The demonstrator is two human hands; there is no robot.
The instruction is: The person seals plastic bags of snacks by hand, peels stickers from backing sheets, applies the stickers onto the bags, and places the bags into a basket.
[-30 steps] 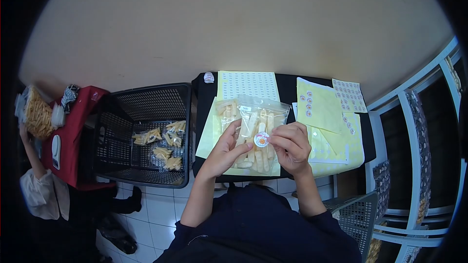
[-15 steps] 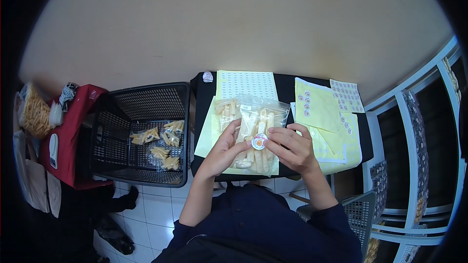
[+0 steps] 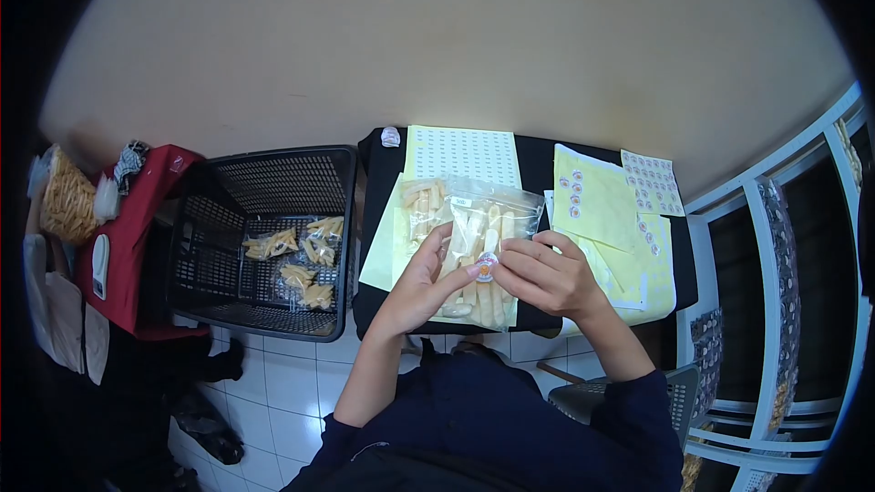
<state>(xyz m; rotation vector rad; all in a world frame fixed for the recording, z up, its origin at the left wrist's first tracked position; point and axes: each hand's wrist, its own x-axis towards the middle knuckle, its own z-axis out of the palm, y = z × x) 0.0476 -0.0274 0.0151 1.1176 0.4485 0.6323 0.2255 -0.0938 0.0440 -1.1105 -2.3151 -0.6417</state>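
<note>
A clear zip plastic bag of pale, stick-shaped snacks lies over yellow paper on the black-covered table. My left hand grips the bag's left side, its thumb reaching across the front to the round sticker. That sticker is white with an orange and red print. Pinched fingers of my right hand hold the sticker's right edge, over the bag's front. Whether the sticker is fully pressed down I cannot tell. Behind the left side of this bag lies another small bag of sticks.
Left of the table stands a black basket with several snack bags. A sheet of small labels lies behind; sticker sheets lie right. A red-covered table holds a white scale. Shelves stand right.
The sticker has turned slightly and looks narrower between my fingers. My right hand has shifted a little closer over it. The bag stays in nearly the same place.
</note>
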